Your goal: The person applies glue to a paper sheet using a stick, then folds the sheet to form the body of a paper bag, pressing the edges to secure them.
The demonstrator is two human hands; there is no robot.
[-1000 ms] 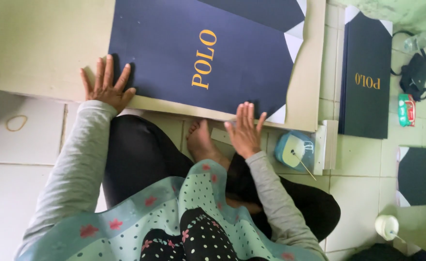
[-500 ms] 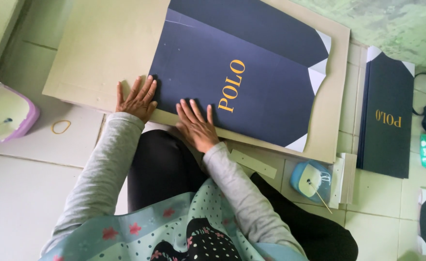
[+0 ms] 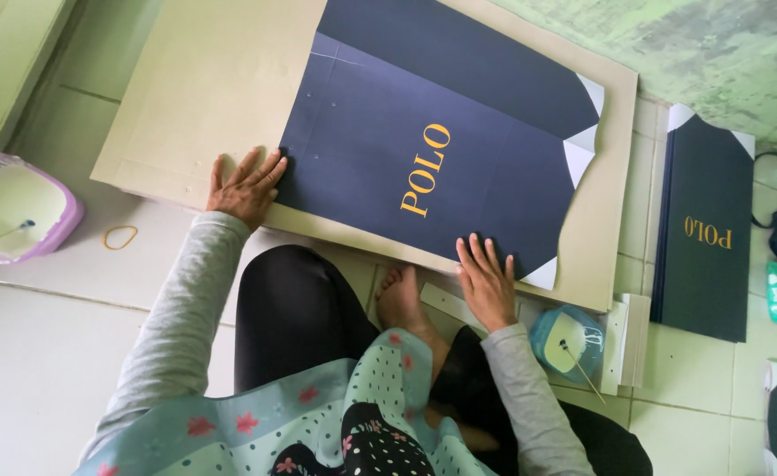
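Below, a beige board [image 3: 194, 97] is lying on the tiled floor, carrying a dark blue sheet [image 3: 380, 150]. Both hands are pressing flat, fingers spread, nothing clasped: left hand [image 3: 246, 187] at its near-left corner, right hand [image 3: 485, 284] at its near edge.

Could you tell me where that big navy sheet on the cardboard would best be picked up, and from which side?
Probably by its near long edge, from the person's side. The navy sheet lies flat on the cardboard board, and both the left hand and right hand already press along that edge. Grip it near both ends; one hand would likely let it sag.
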